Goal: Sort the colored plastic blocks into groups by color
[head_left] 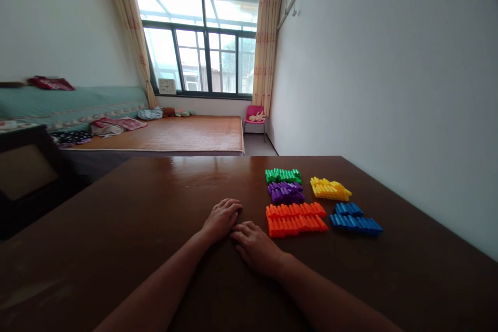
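My left hand (222, 218) lies palm down on the dark brown table (136, 218), its fingers loosely bent and nothing in them. My right hand (257, 247) rests just beside it, fingertips close to the left hand, also holding nothing. Nearest to my right hand is a group of small orange plastic pieces (296, 219) lined up in two rows. Beyond these lie purple pieces (286, 193) and green pieces (283, 175). Farther right are yellow pieces (330, 189) and blue pieces (356, 219). The exact kind of these short, tube-like pieces cannot be made out.
A white wall (389, 88) runs along the table's right side. Behind the table stands a bed (194, 132) with cloths and a clock (167, 86) by the window. A pink chair (255, 110) stands in the far corner, and a dark cabinet (27, 166) at left.
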{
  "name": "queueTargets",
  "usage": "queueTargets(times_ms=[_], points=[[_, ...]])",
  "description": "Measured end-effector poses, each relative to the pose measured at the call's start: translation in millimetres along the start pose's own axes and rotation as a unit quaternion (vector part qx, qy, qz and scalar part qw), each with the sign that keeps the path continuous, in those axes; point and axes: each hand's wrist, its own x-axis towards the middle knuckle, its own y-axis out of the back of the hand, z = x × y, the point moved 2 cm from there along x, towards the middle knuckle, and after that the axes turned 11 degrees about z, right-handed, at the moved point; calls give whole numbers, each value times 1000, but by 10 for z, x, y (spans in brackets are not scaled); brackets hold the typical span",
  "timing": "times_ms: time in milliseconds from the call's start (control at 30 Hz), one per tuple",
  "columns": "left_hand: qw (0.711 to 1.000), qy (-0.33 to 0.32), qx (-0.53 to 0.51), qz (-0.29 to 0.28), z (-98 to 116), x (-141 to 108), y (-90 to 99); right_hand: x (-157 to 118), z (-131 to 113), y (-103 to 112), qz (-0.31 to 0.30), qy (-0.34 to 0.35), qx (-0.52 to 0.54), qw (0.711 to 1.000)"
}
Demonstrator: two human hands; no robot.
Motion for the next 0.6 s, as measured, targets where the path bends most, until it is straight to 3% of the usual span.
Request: queueTargets(times_ms=[467,600], points=[[1000,-1,-10,12,36,-14,1,-21,-37,31,3,16,-24,1000],[999,-2,-37,21,33,-53,10,40,-99,195,9,31,-30,999]])
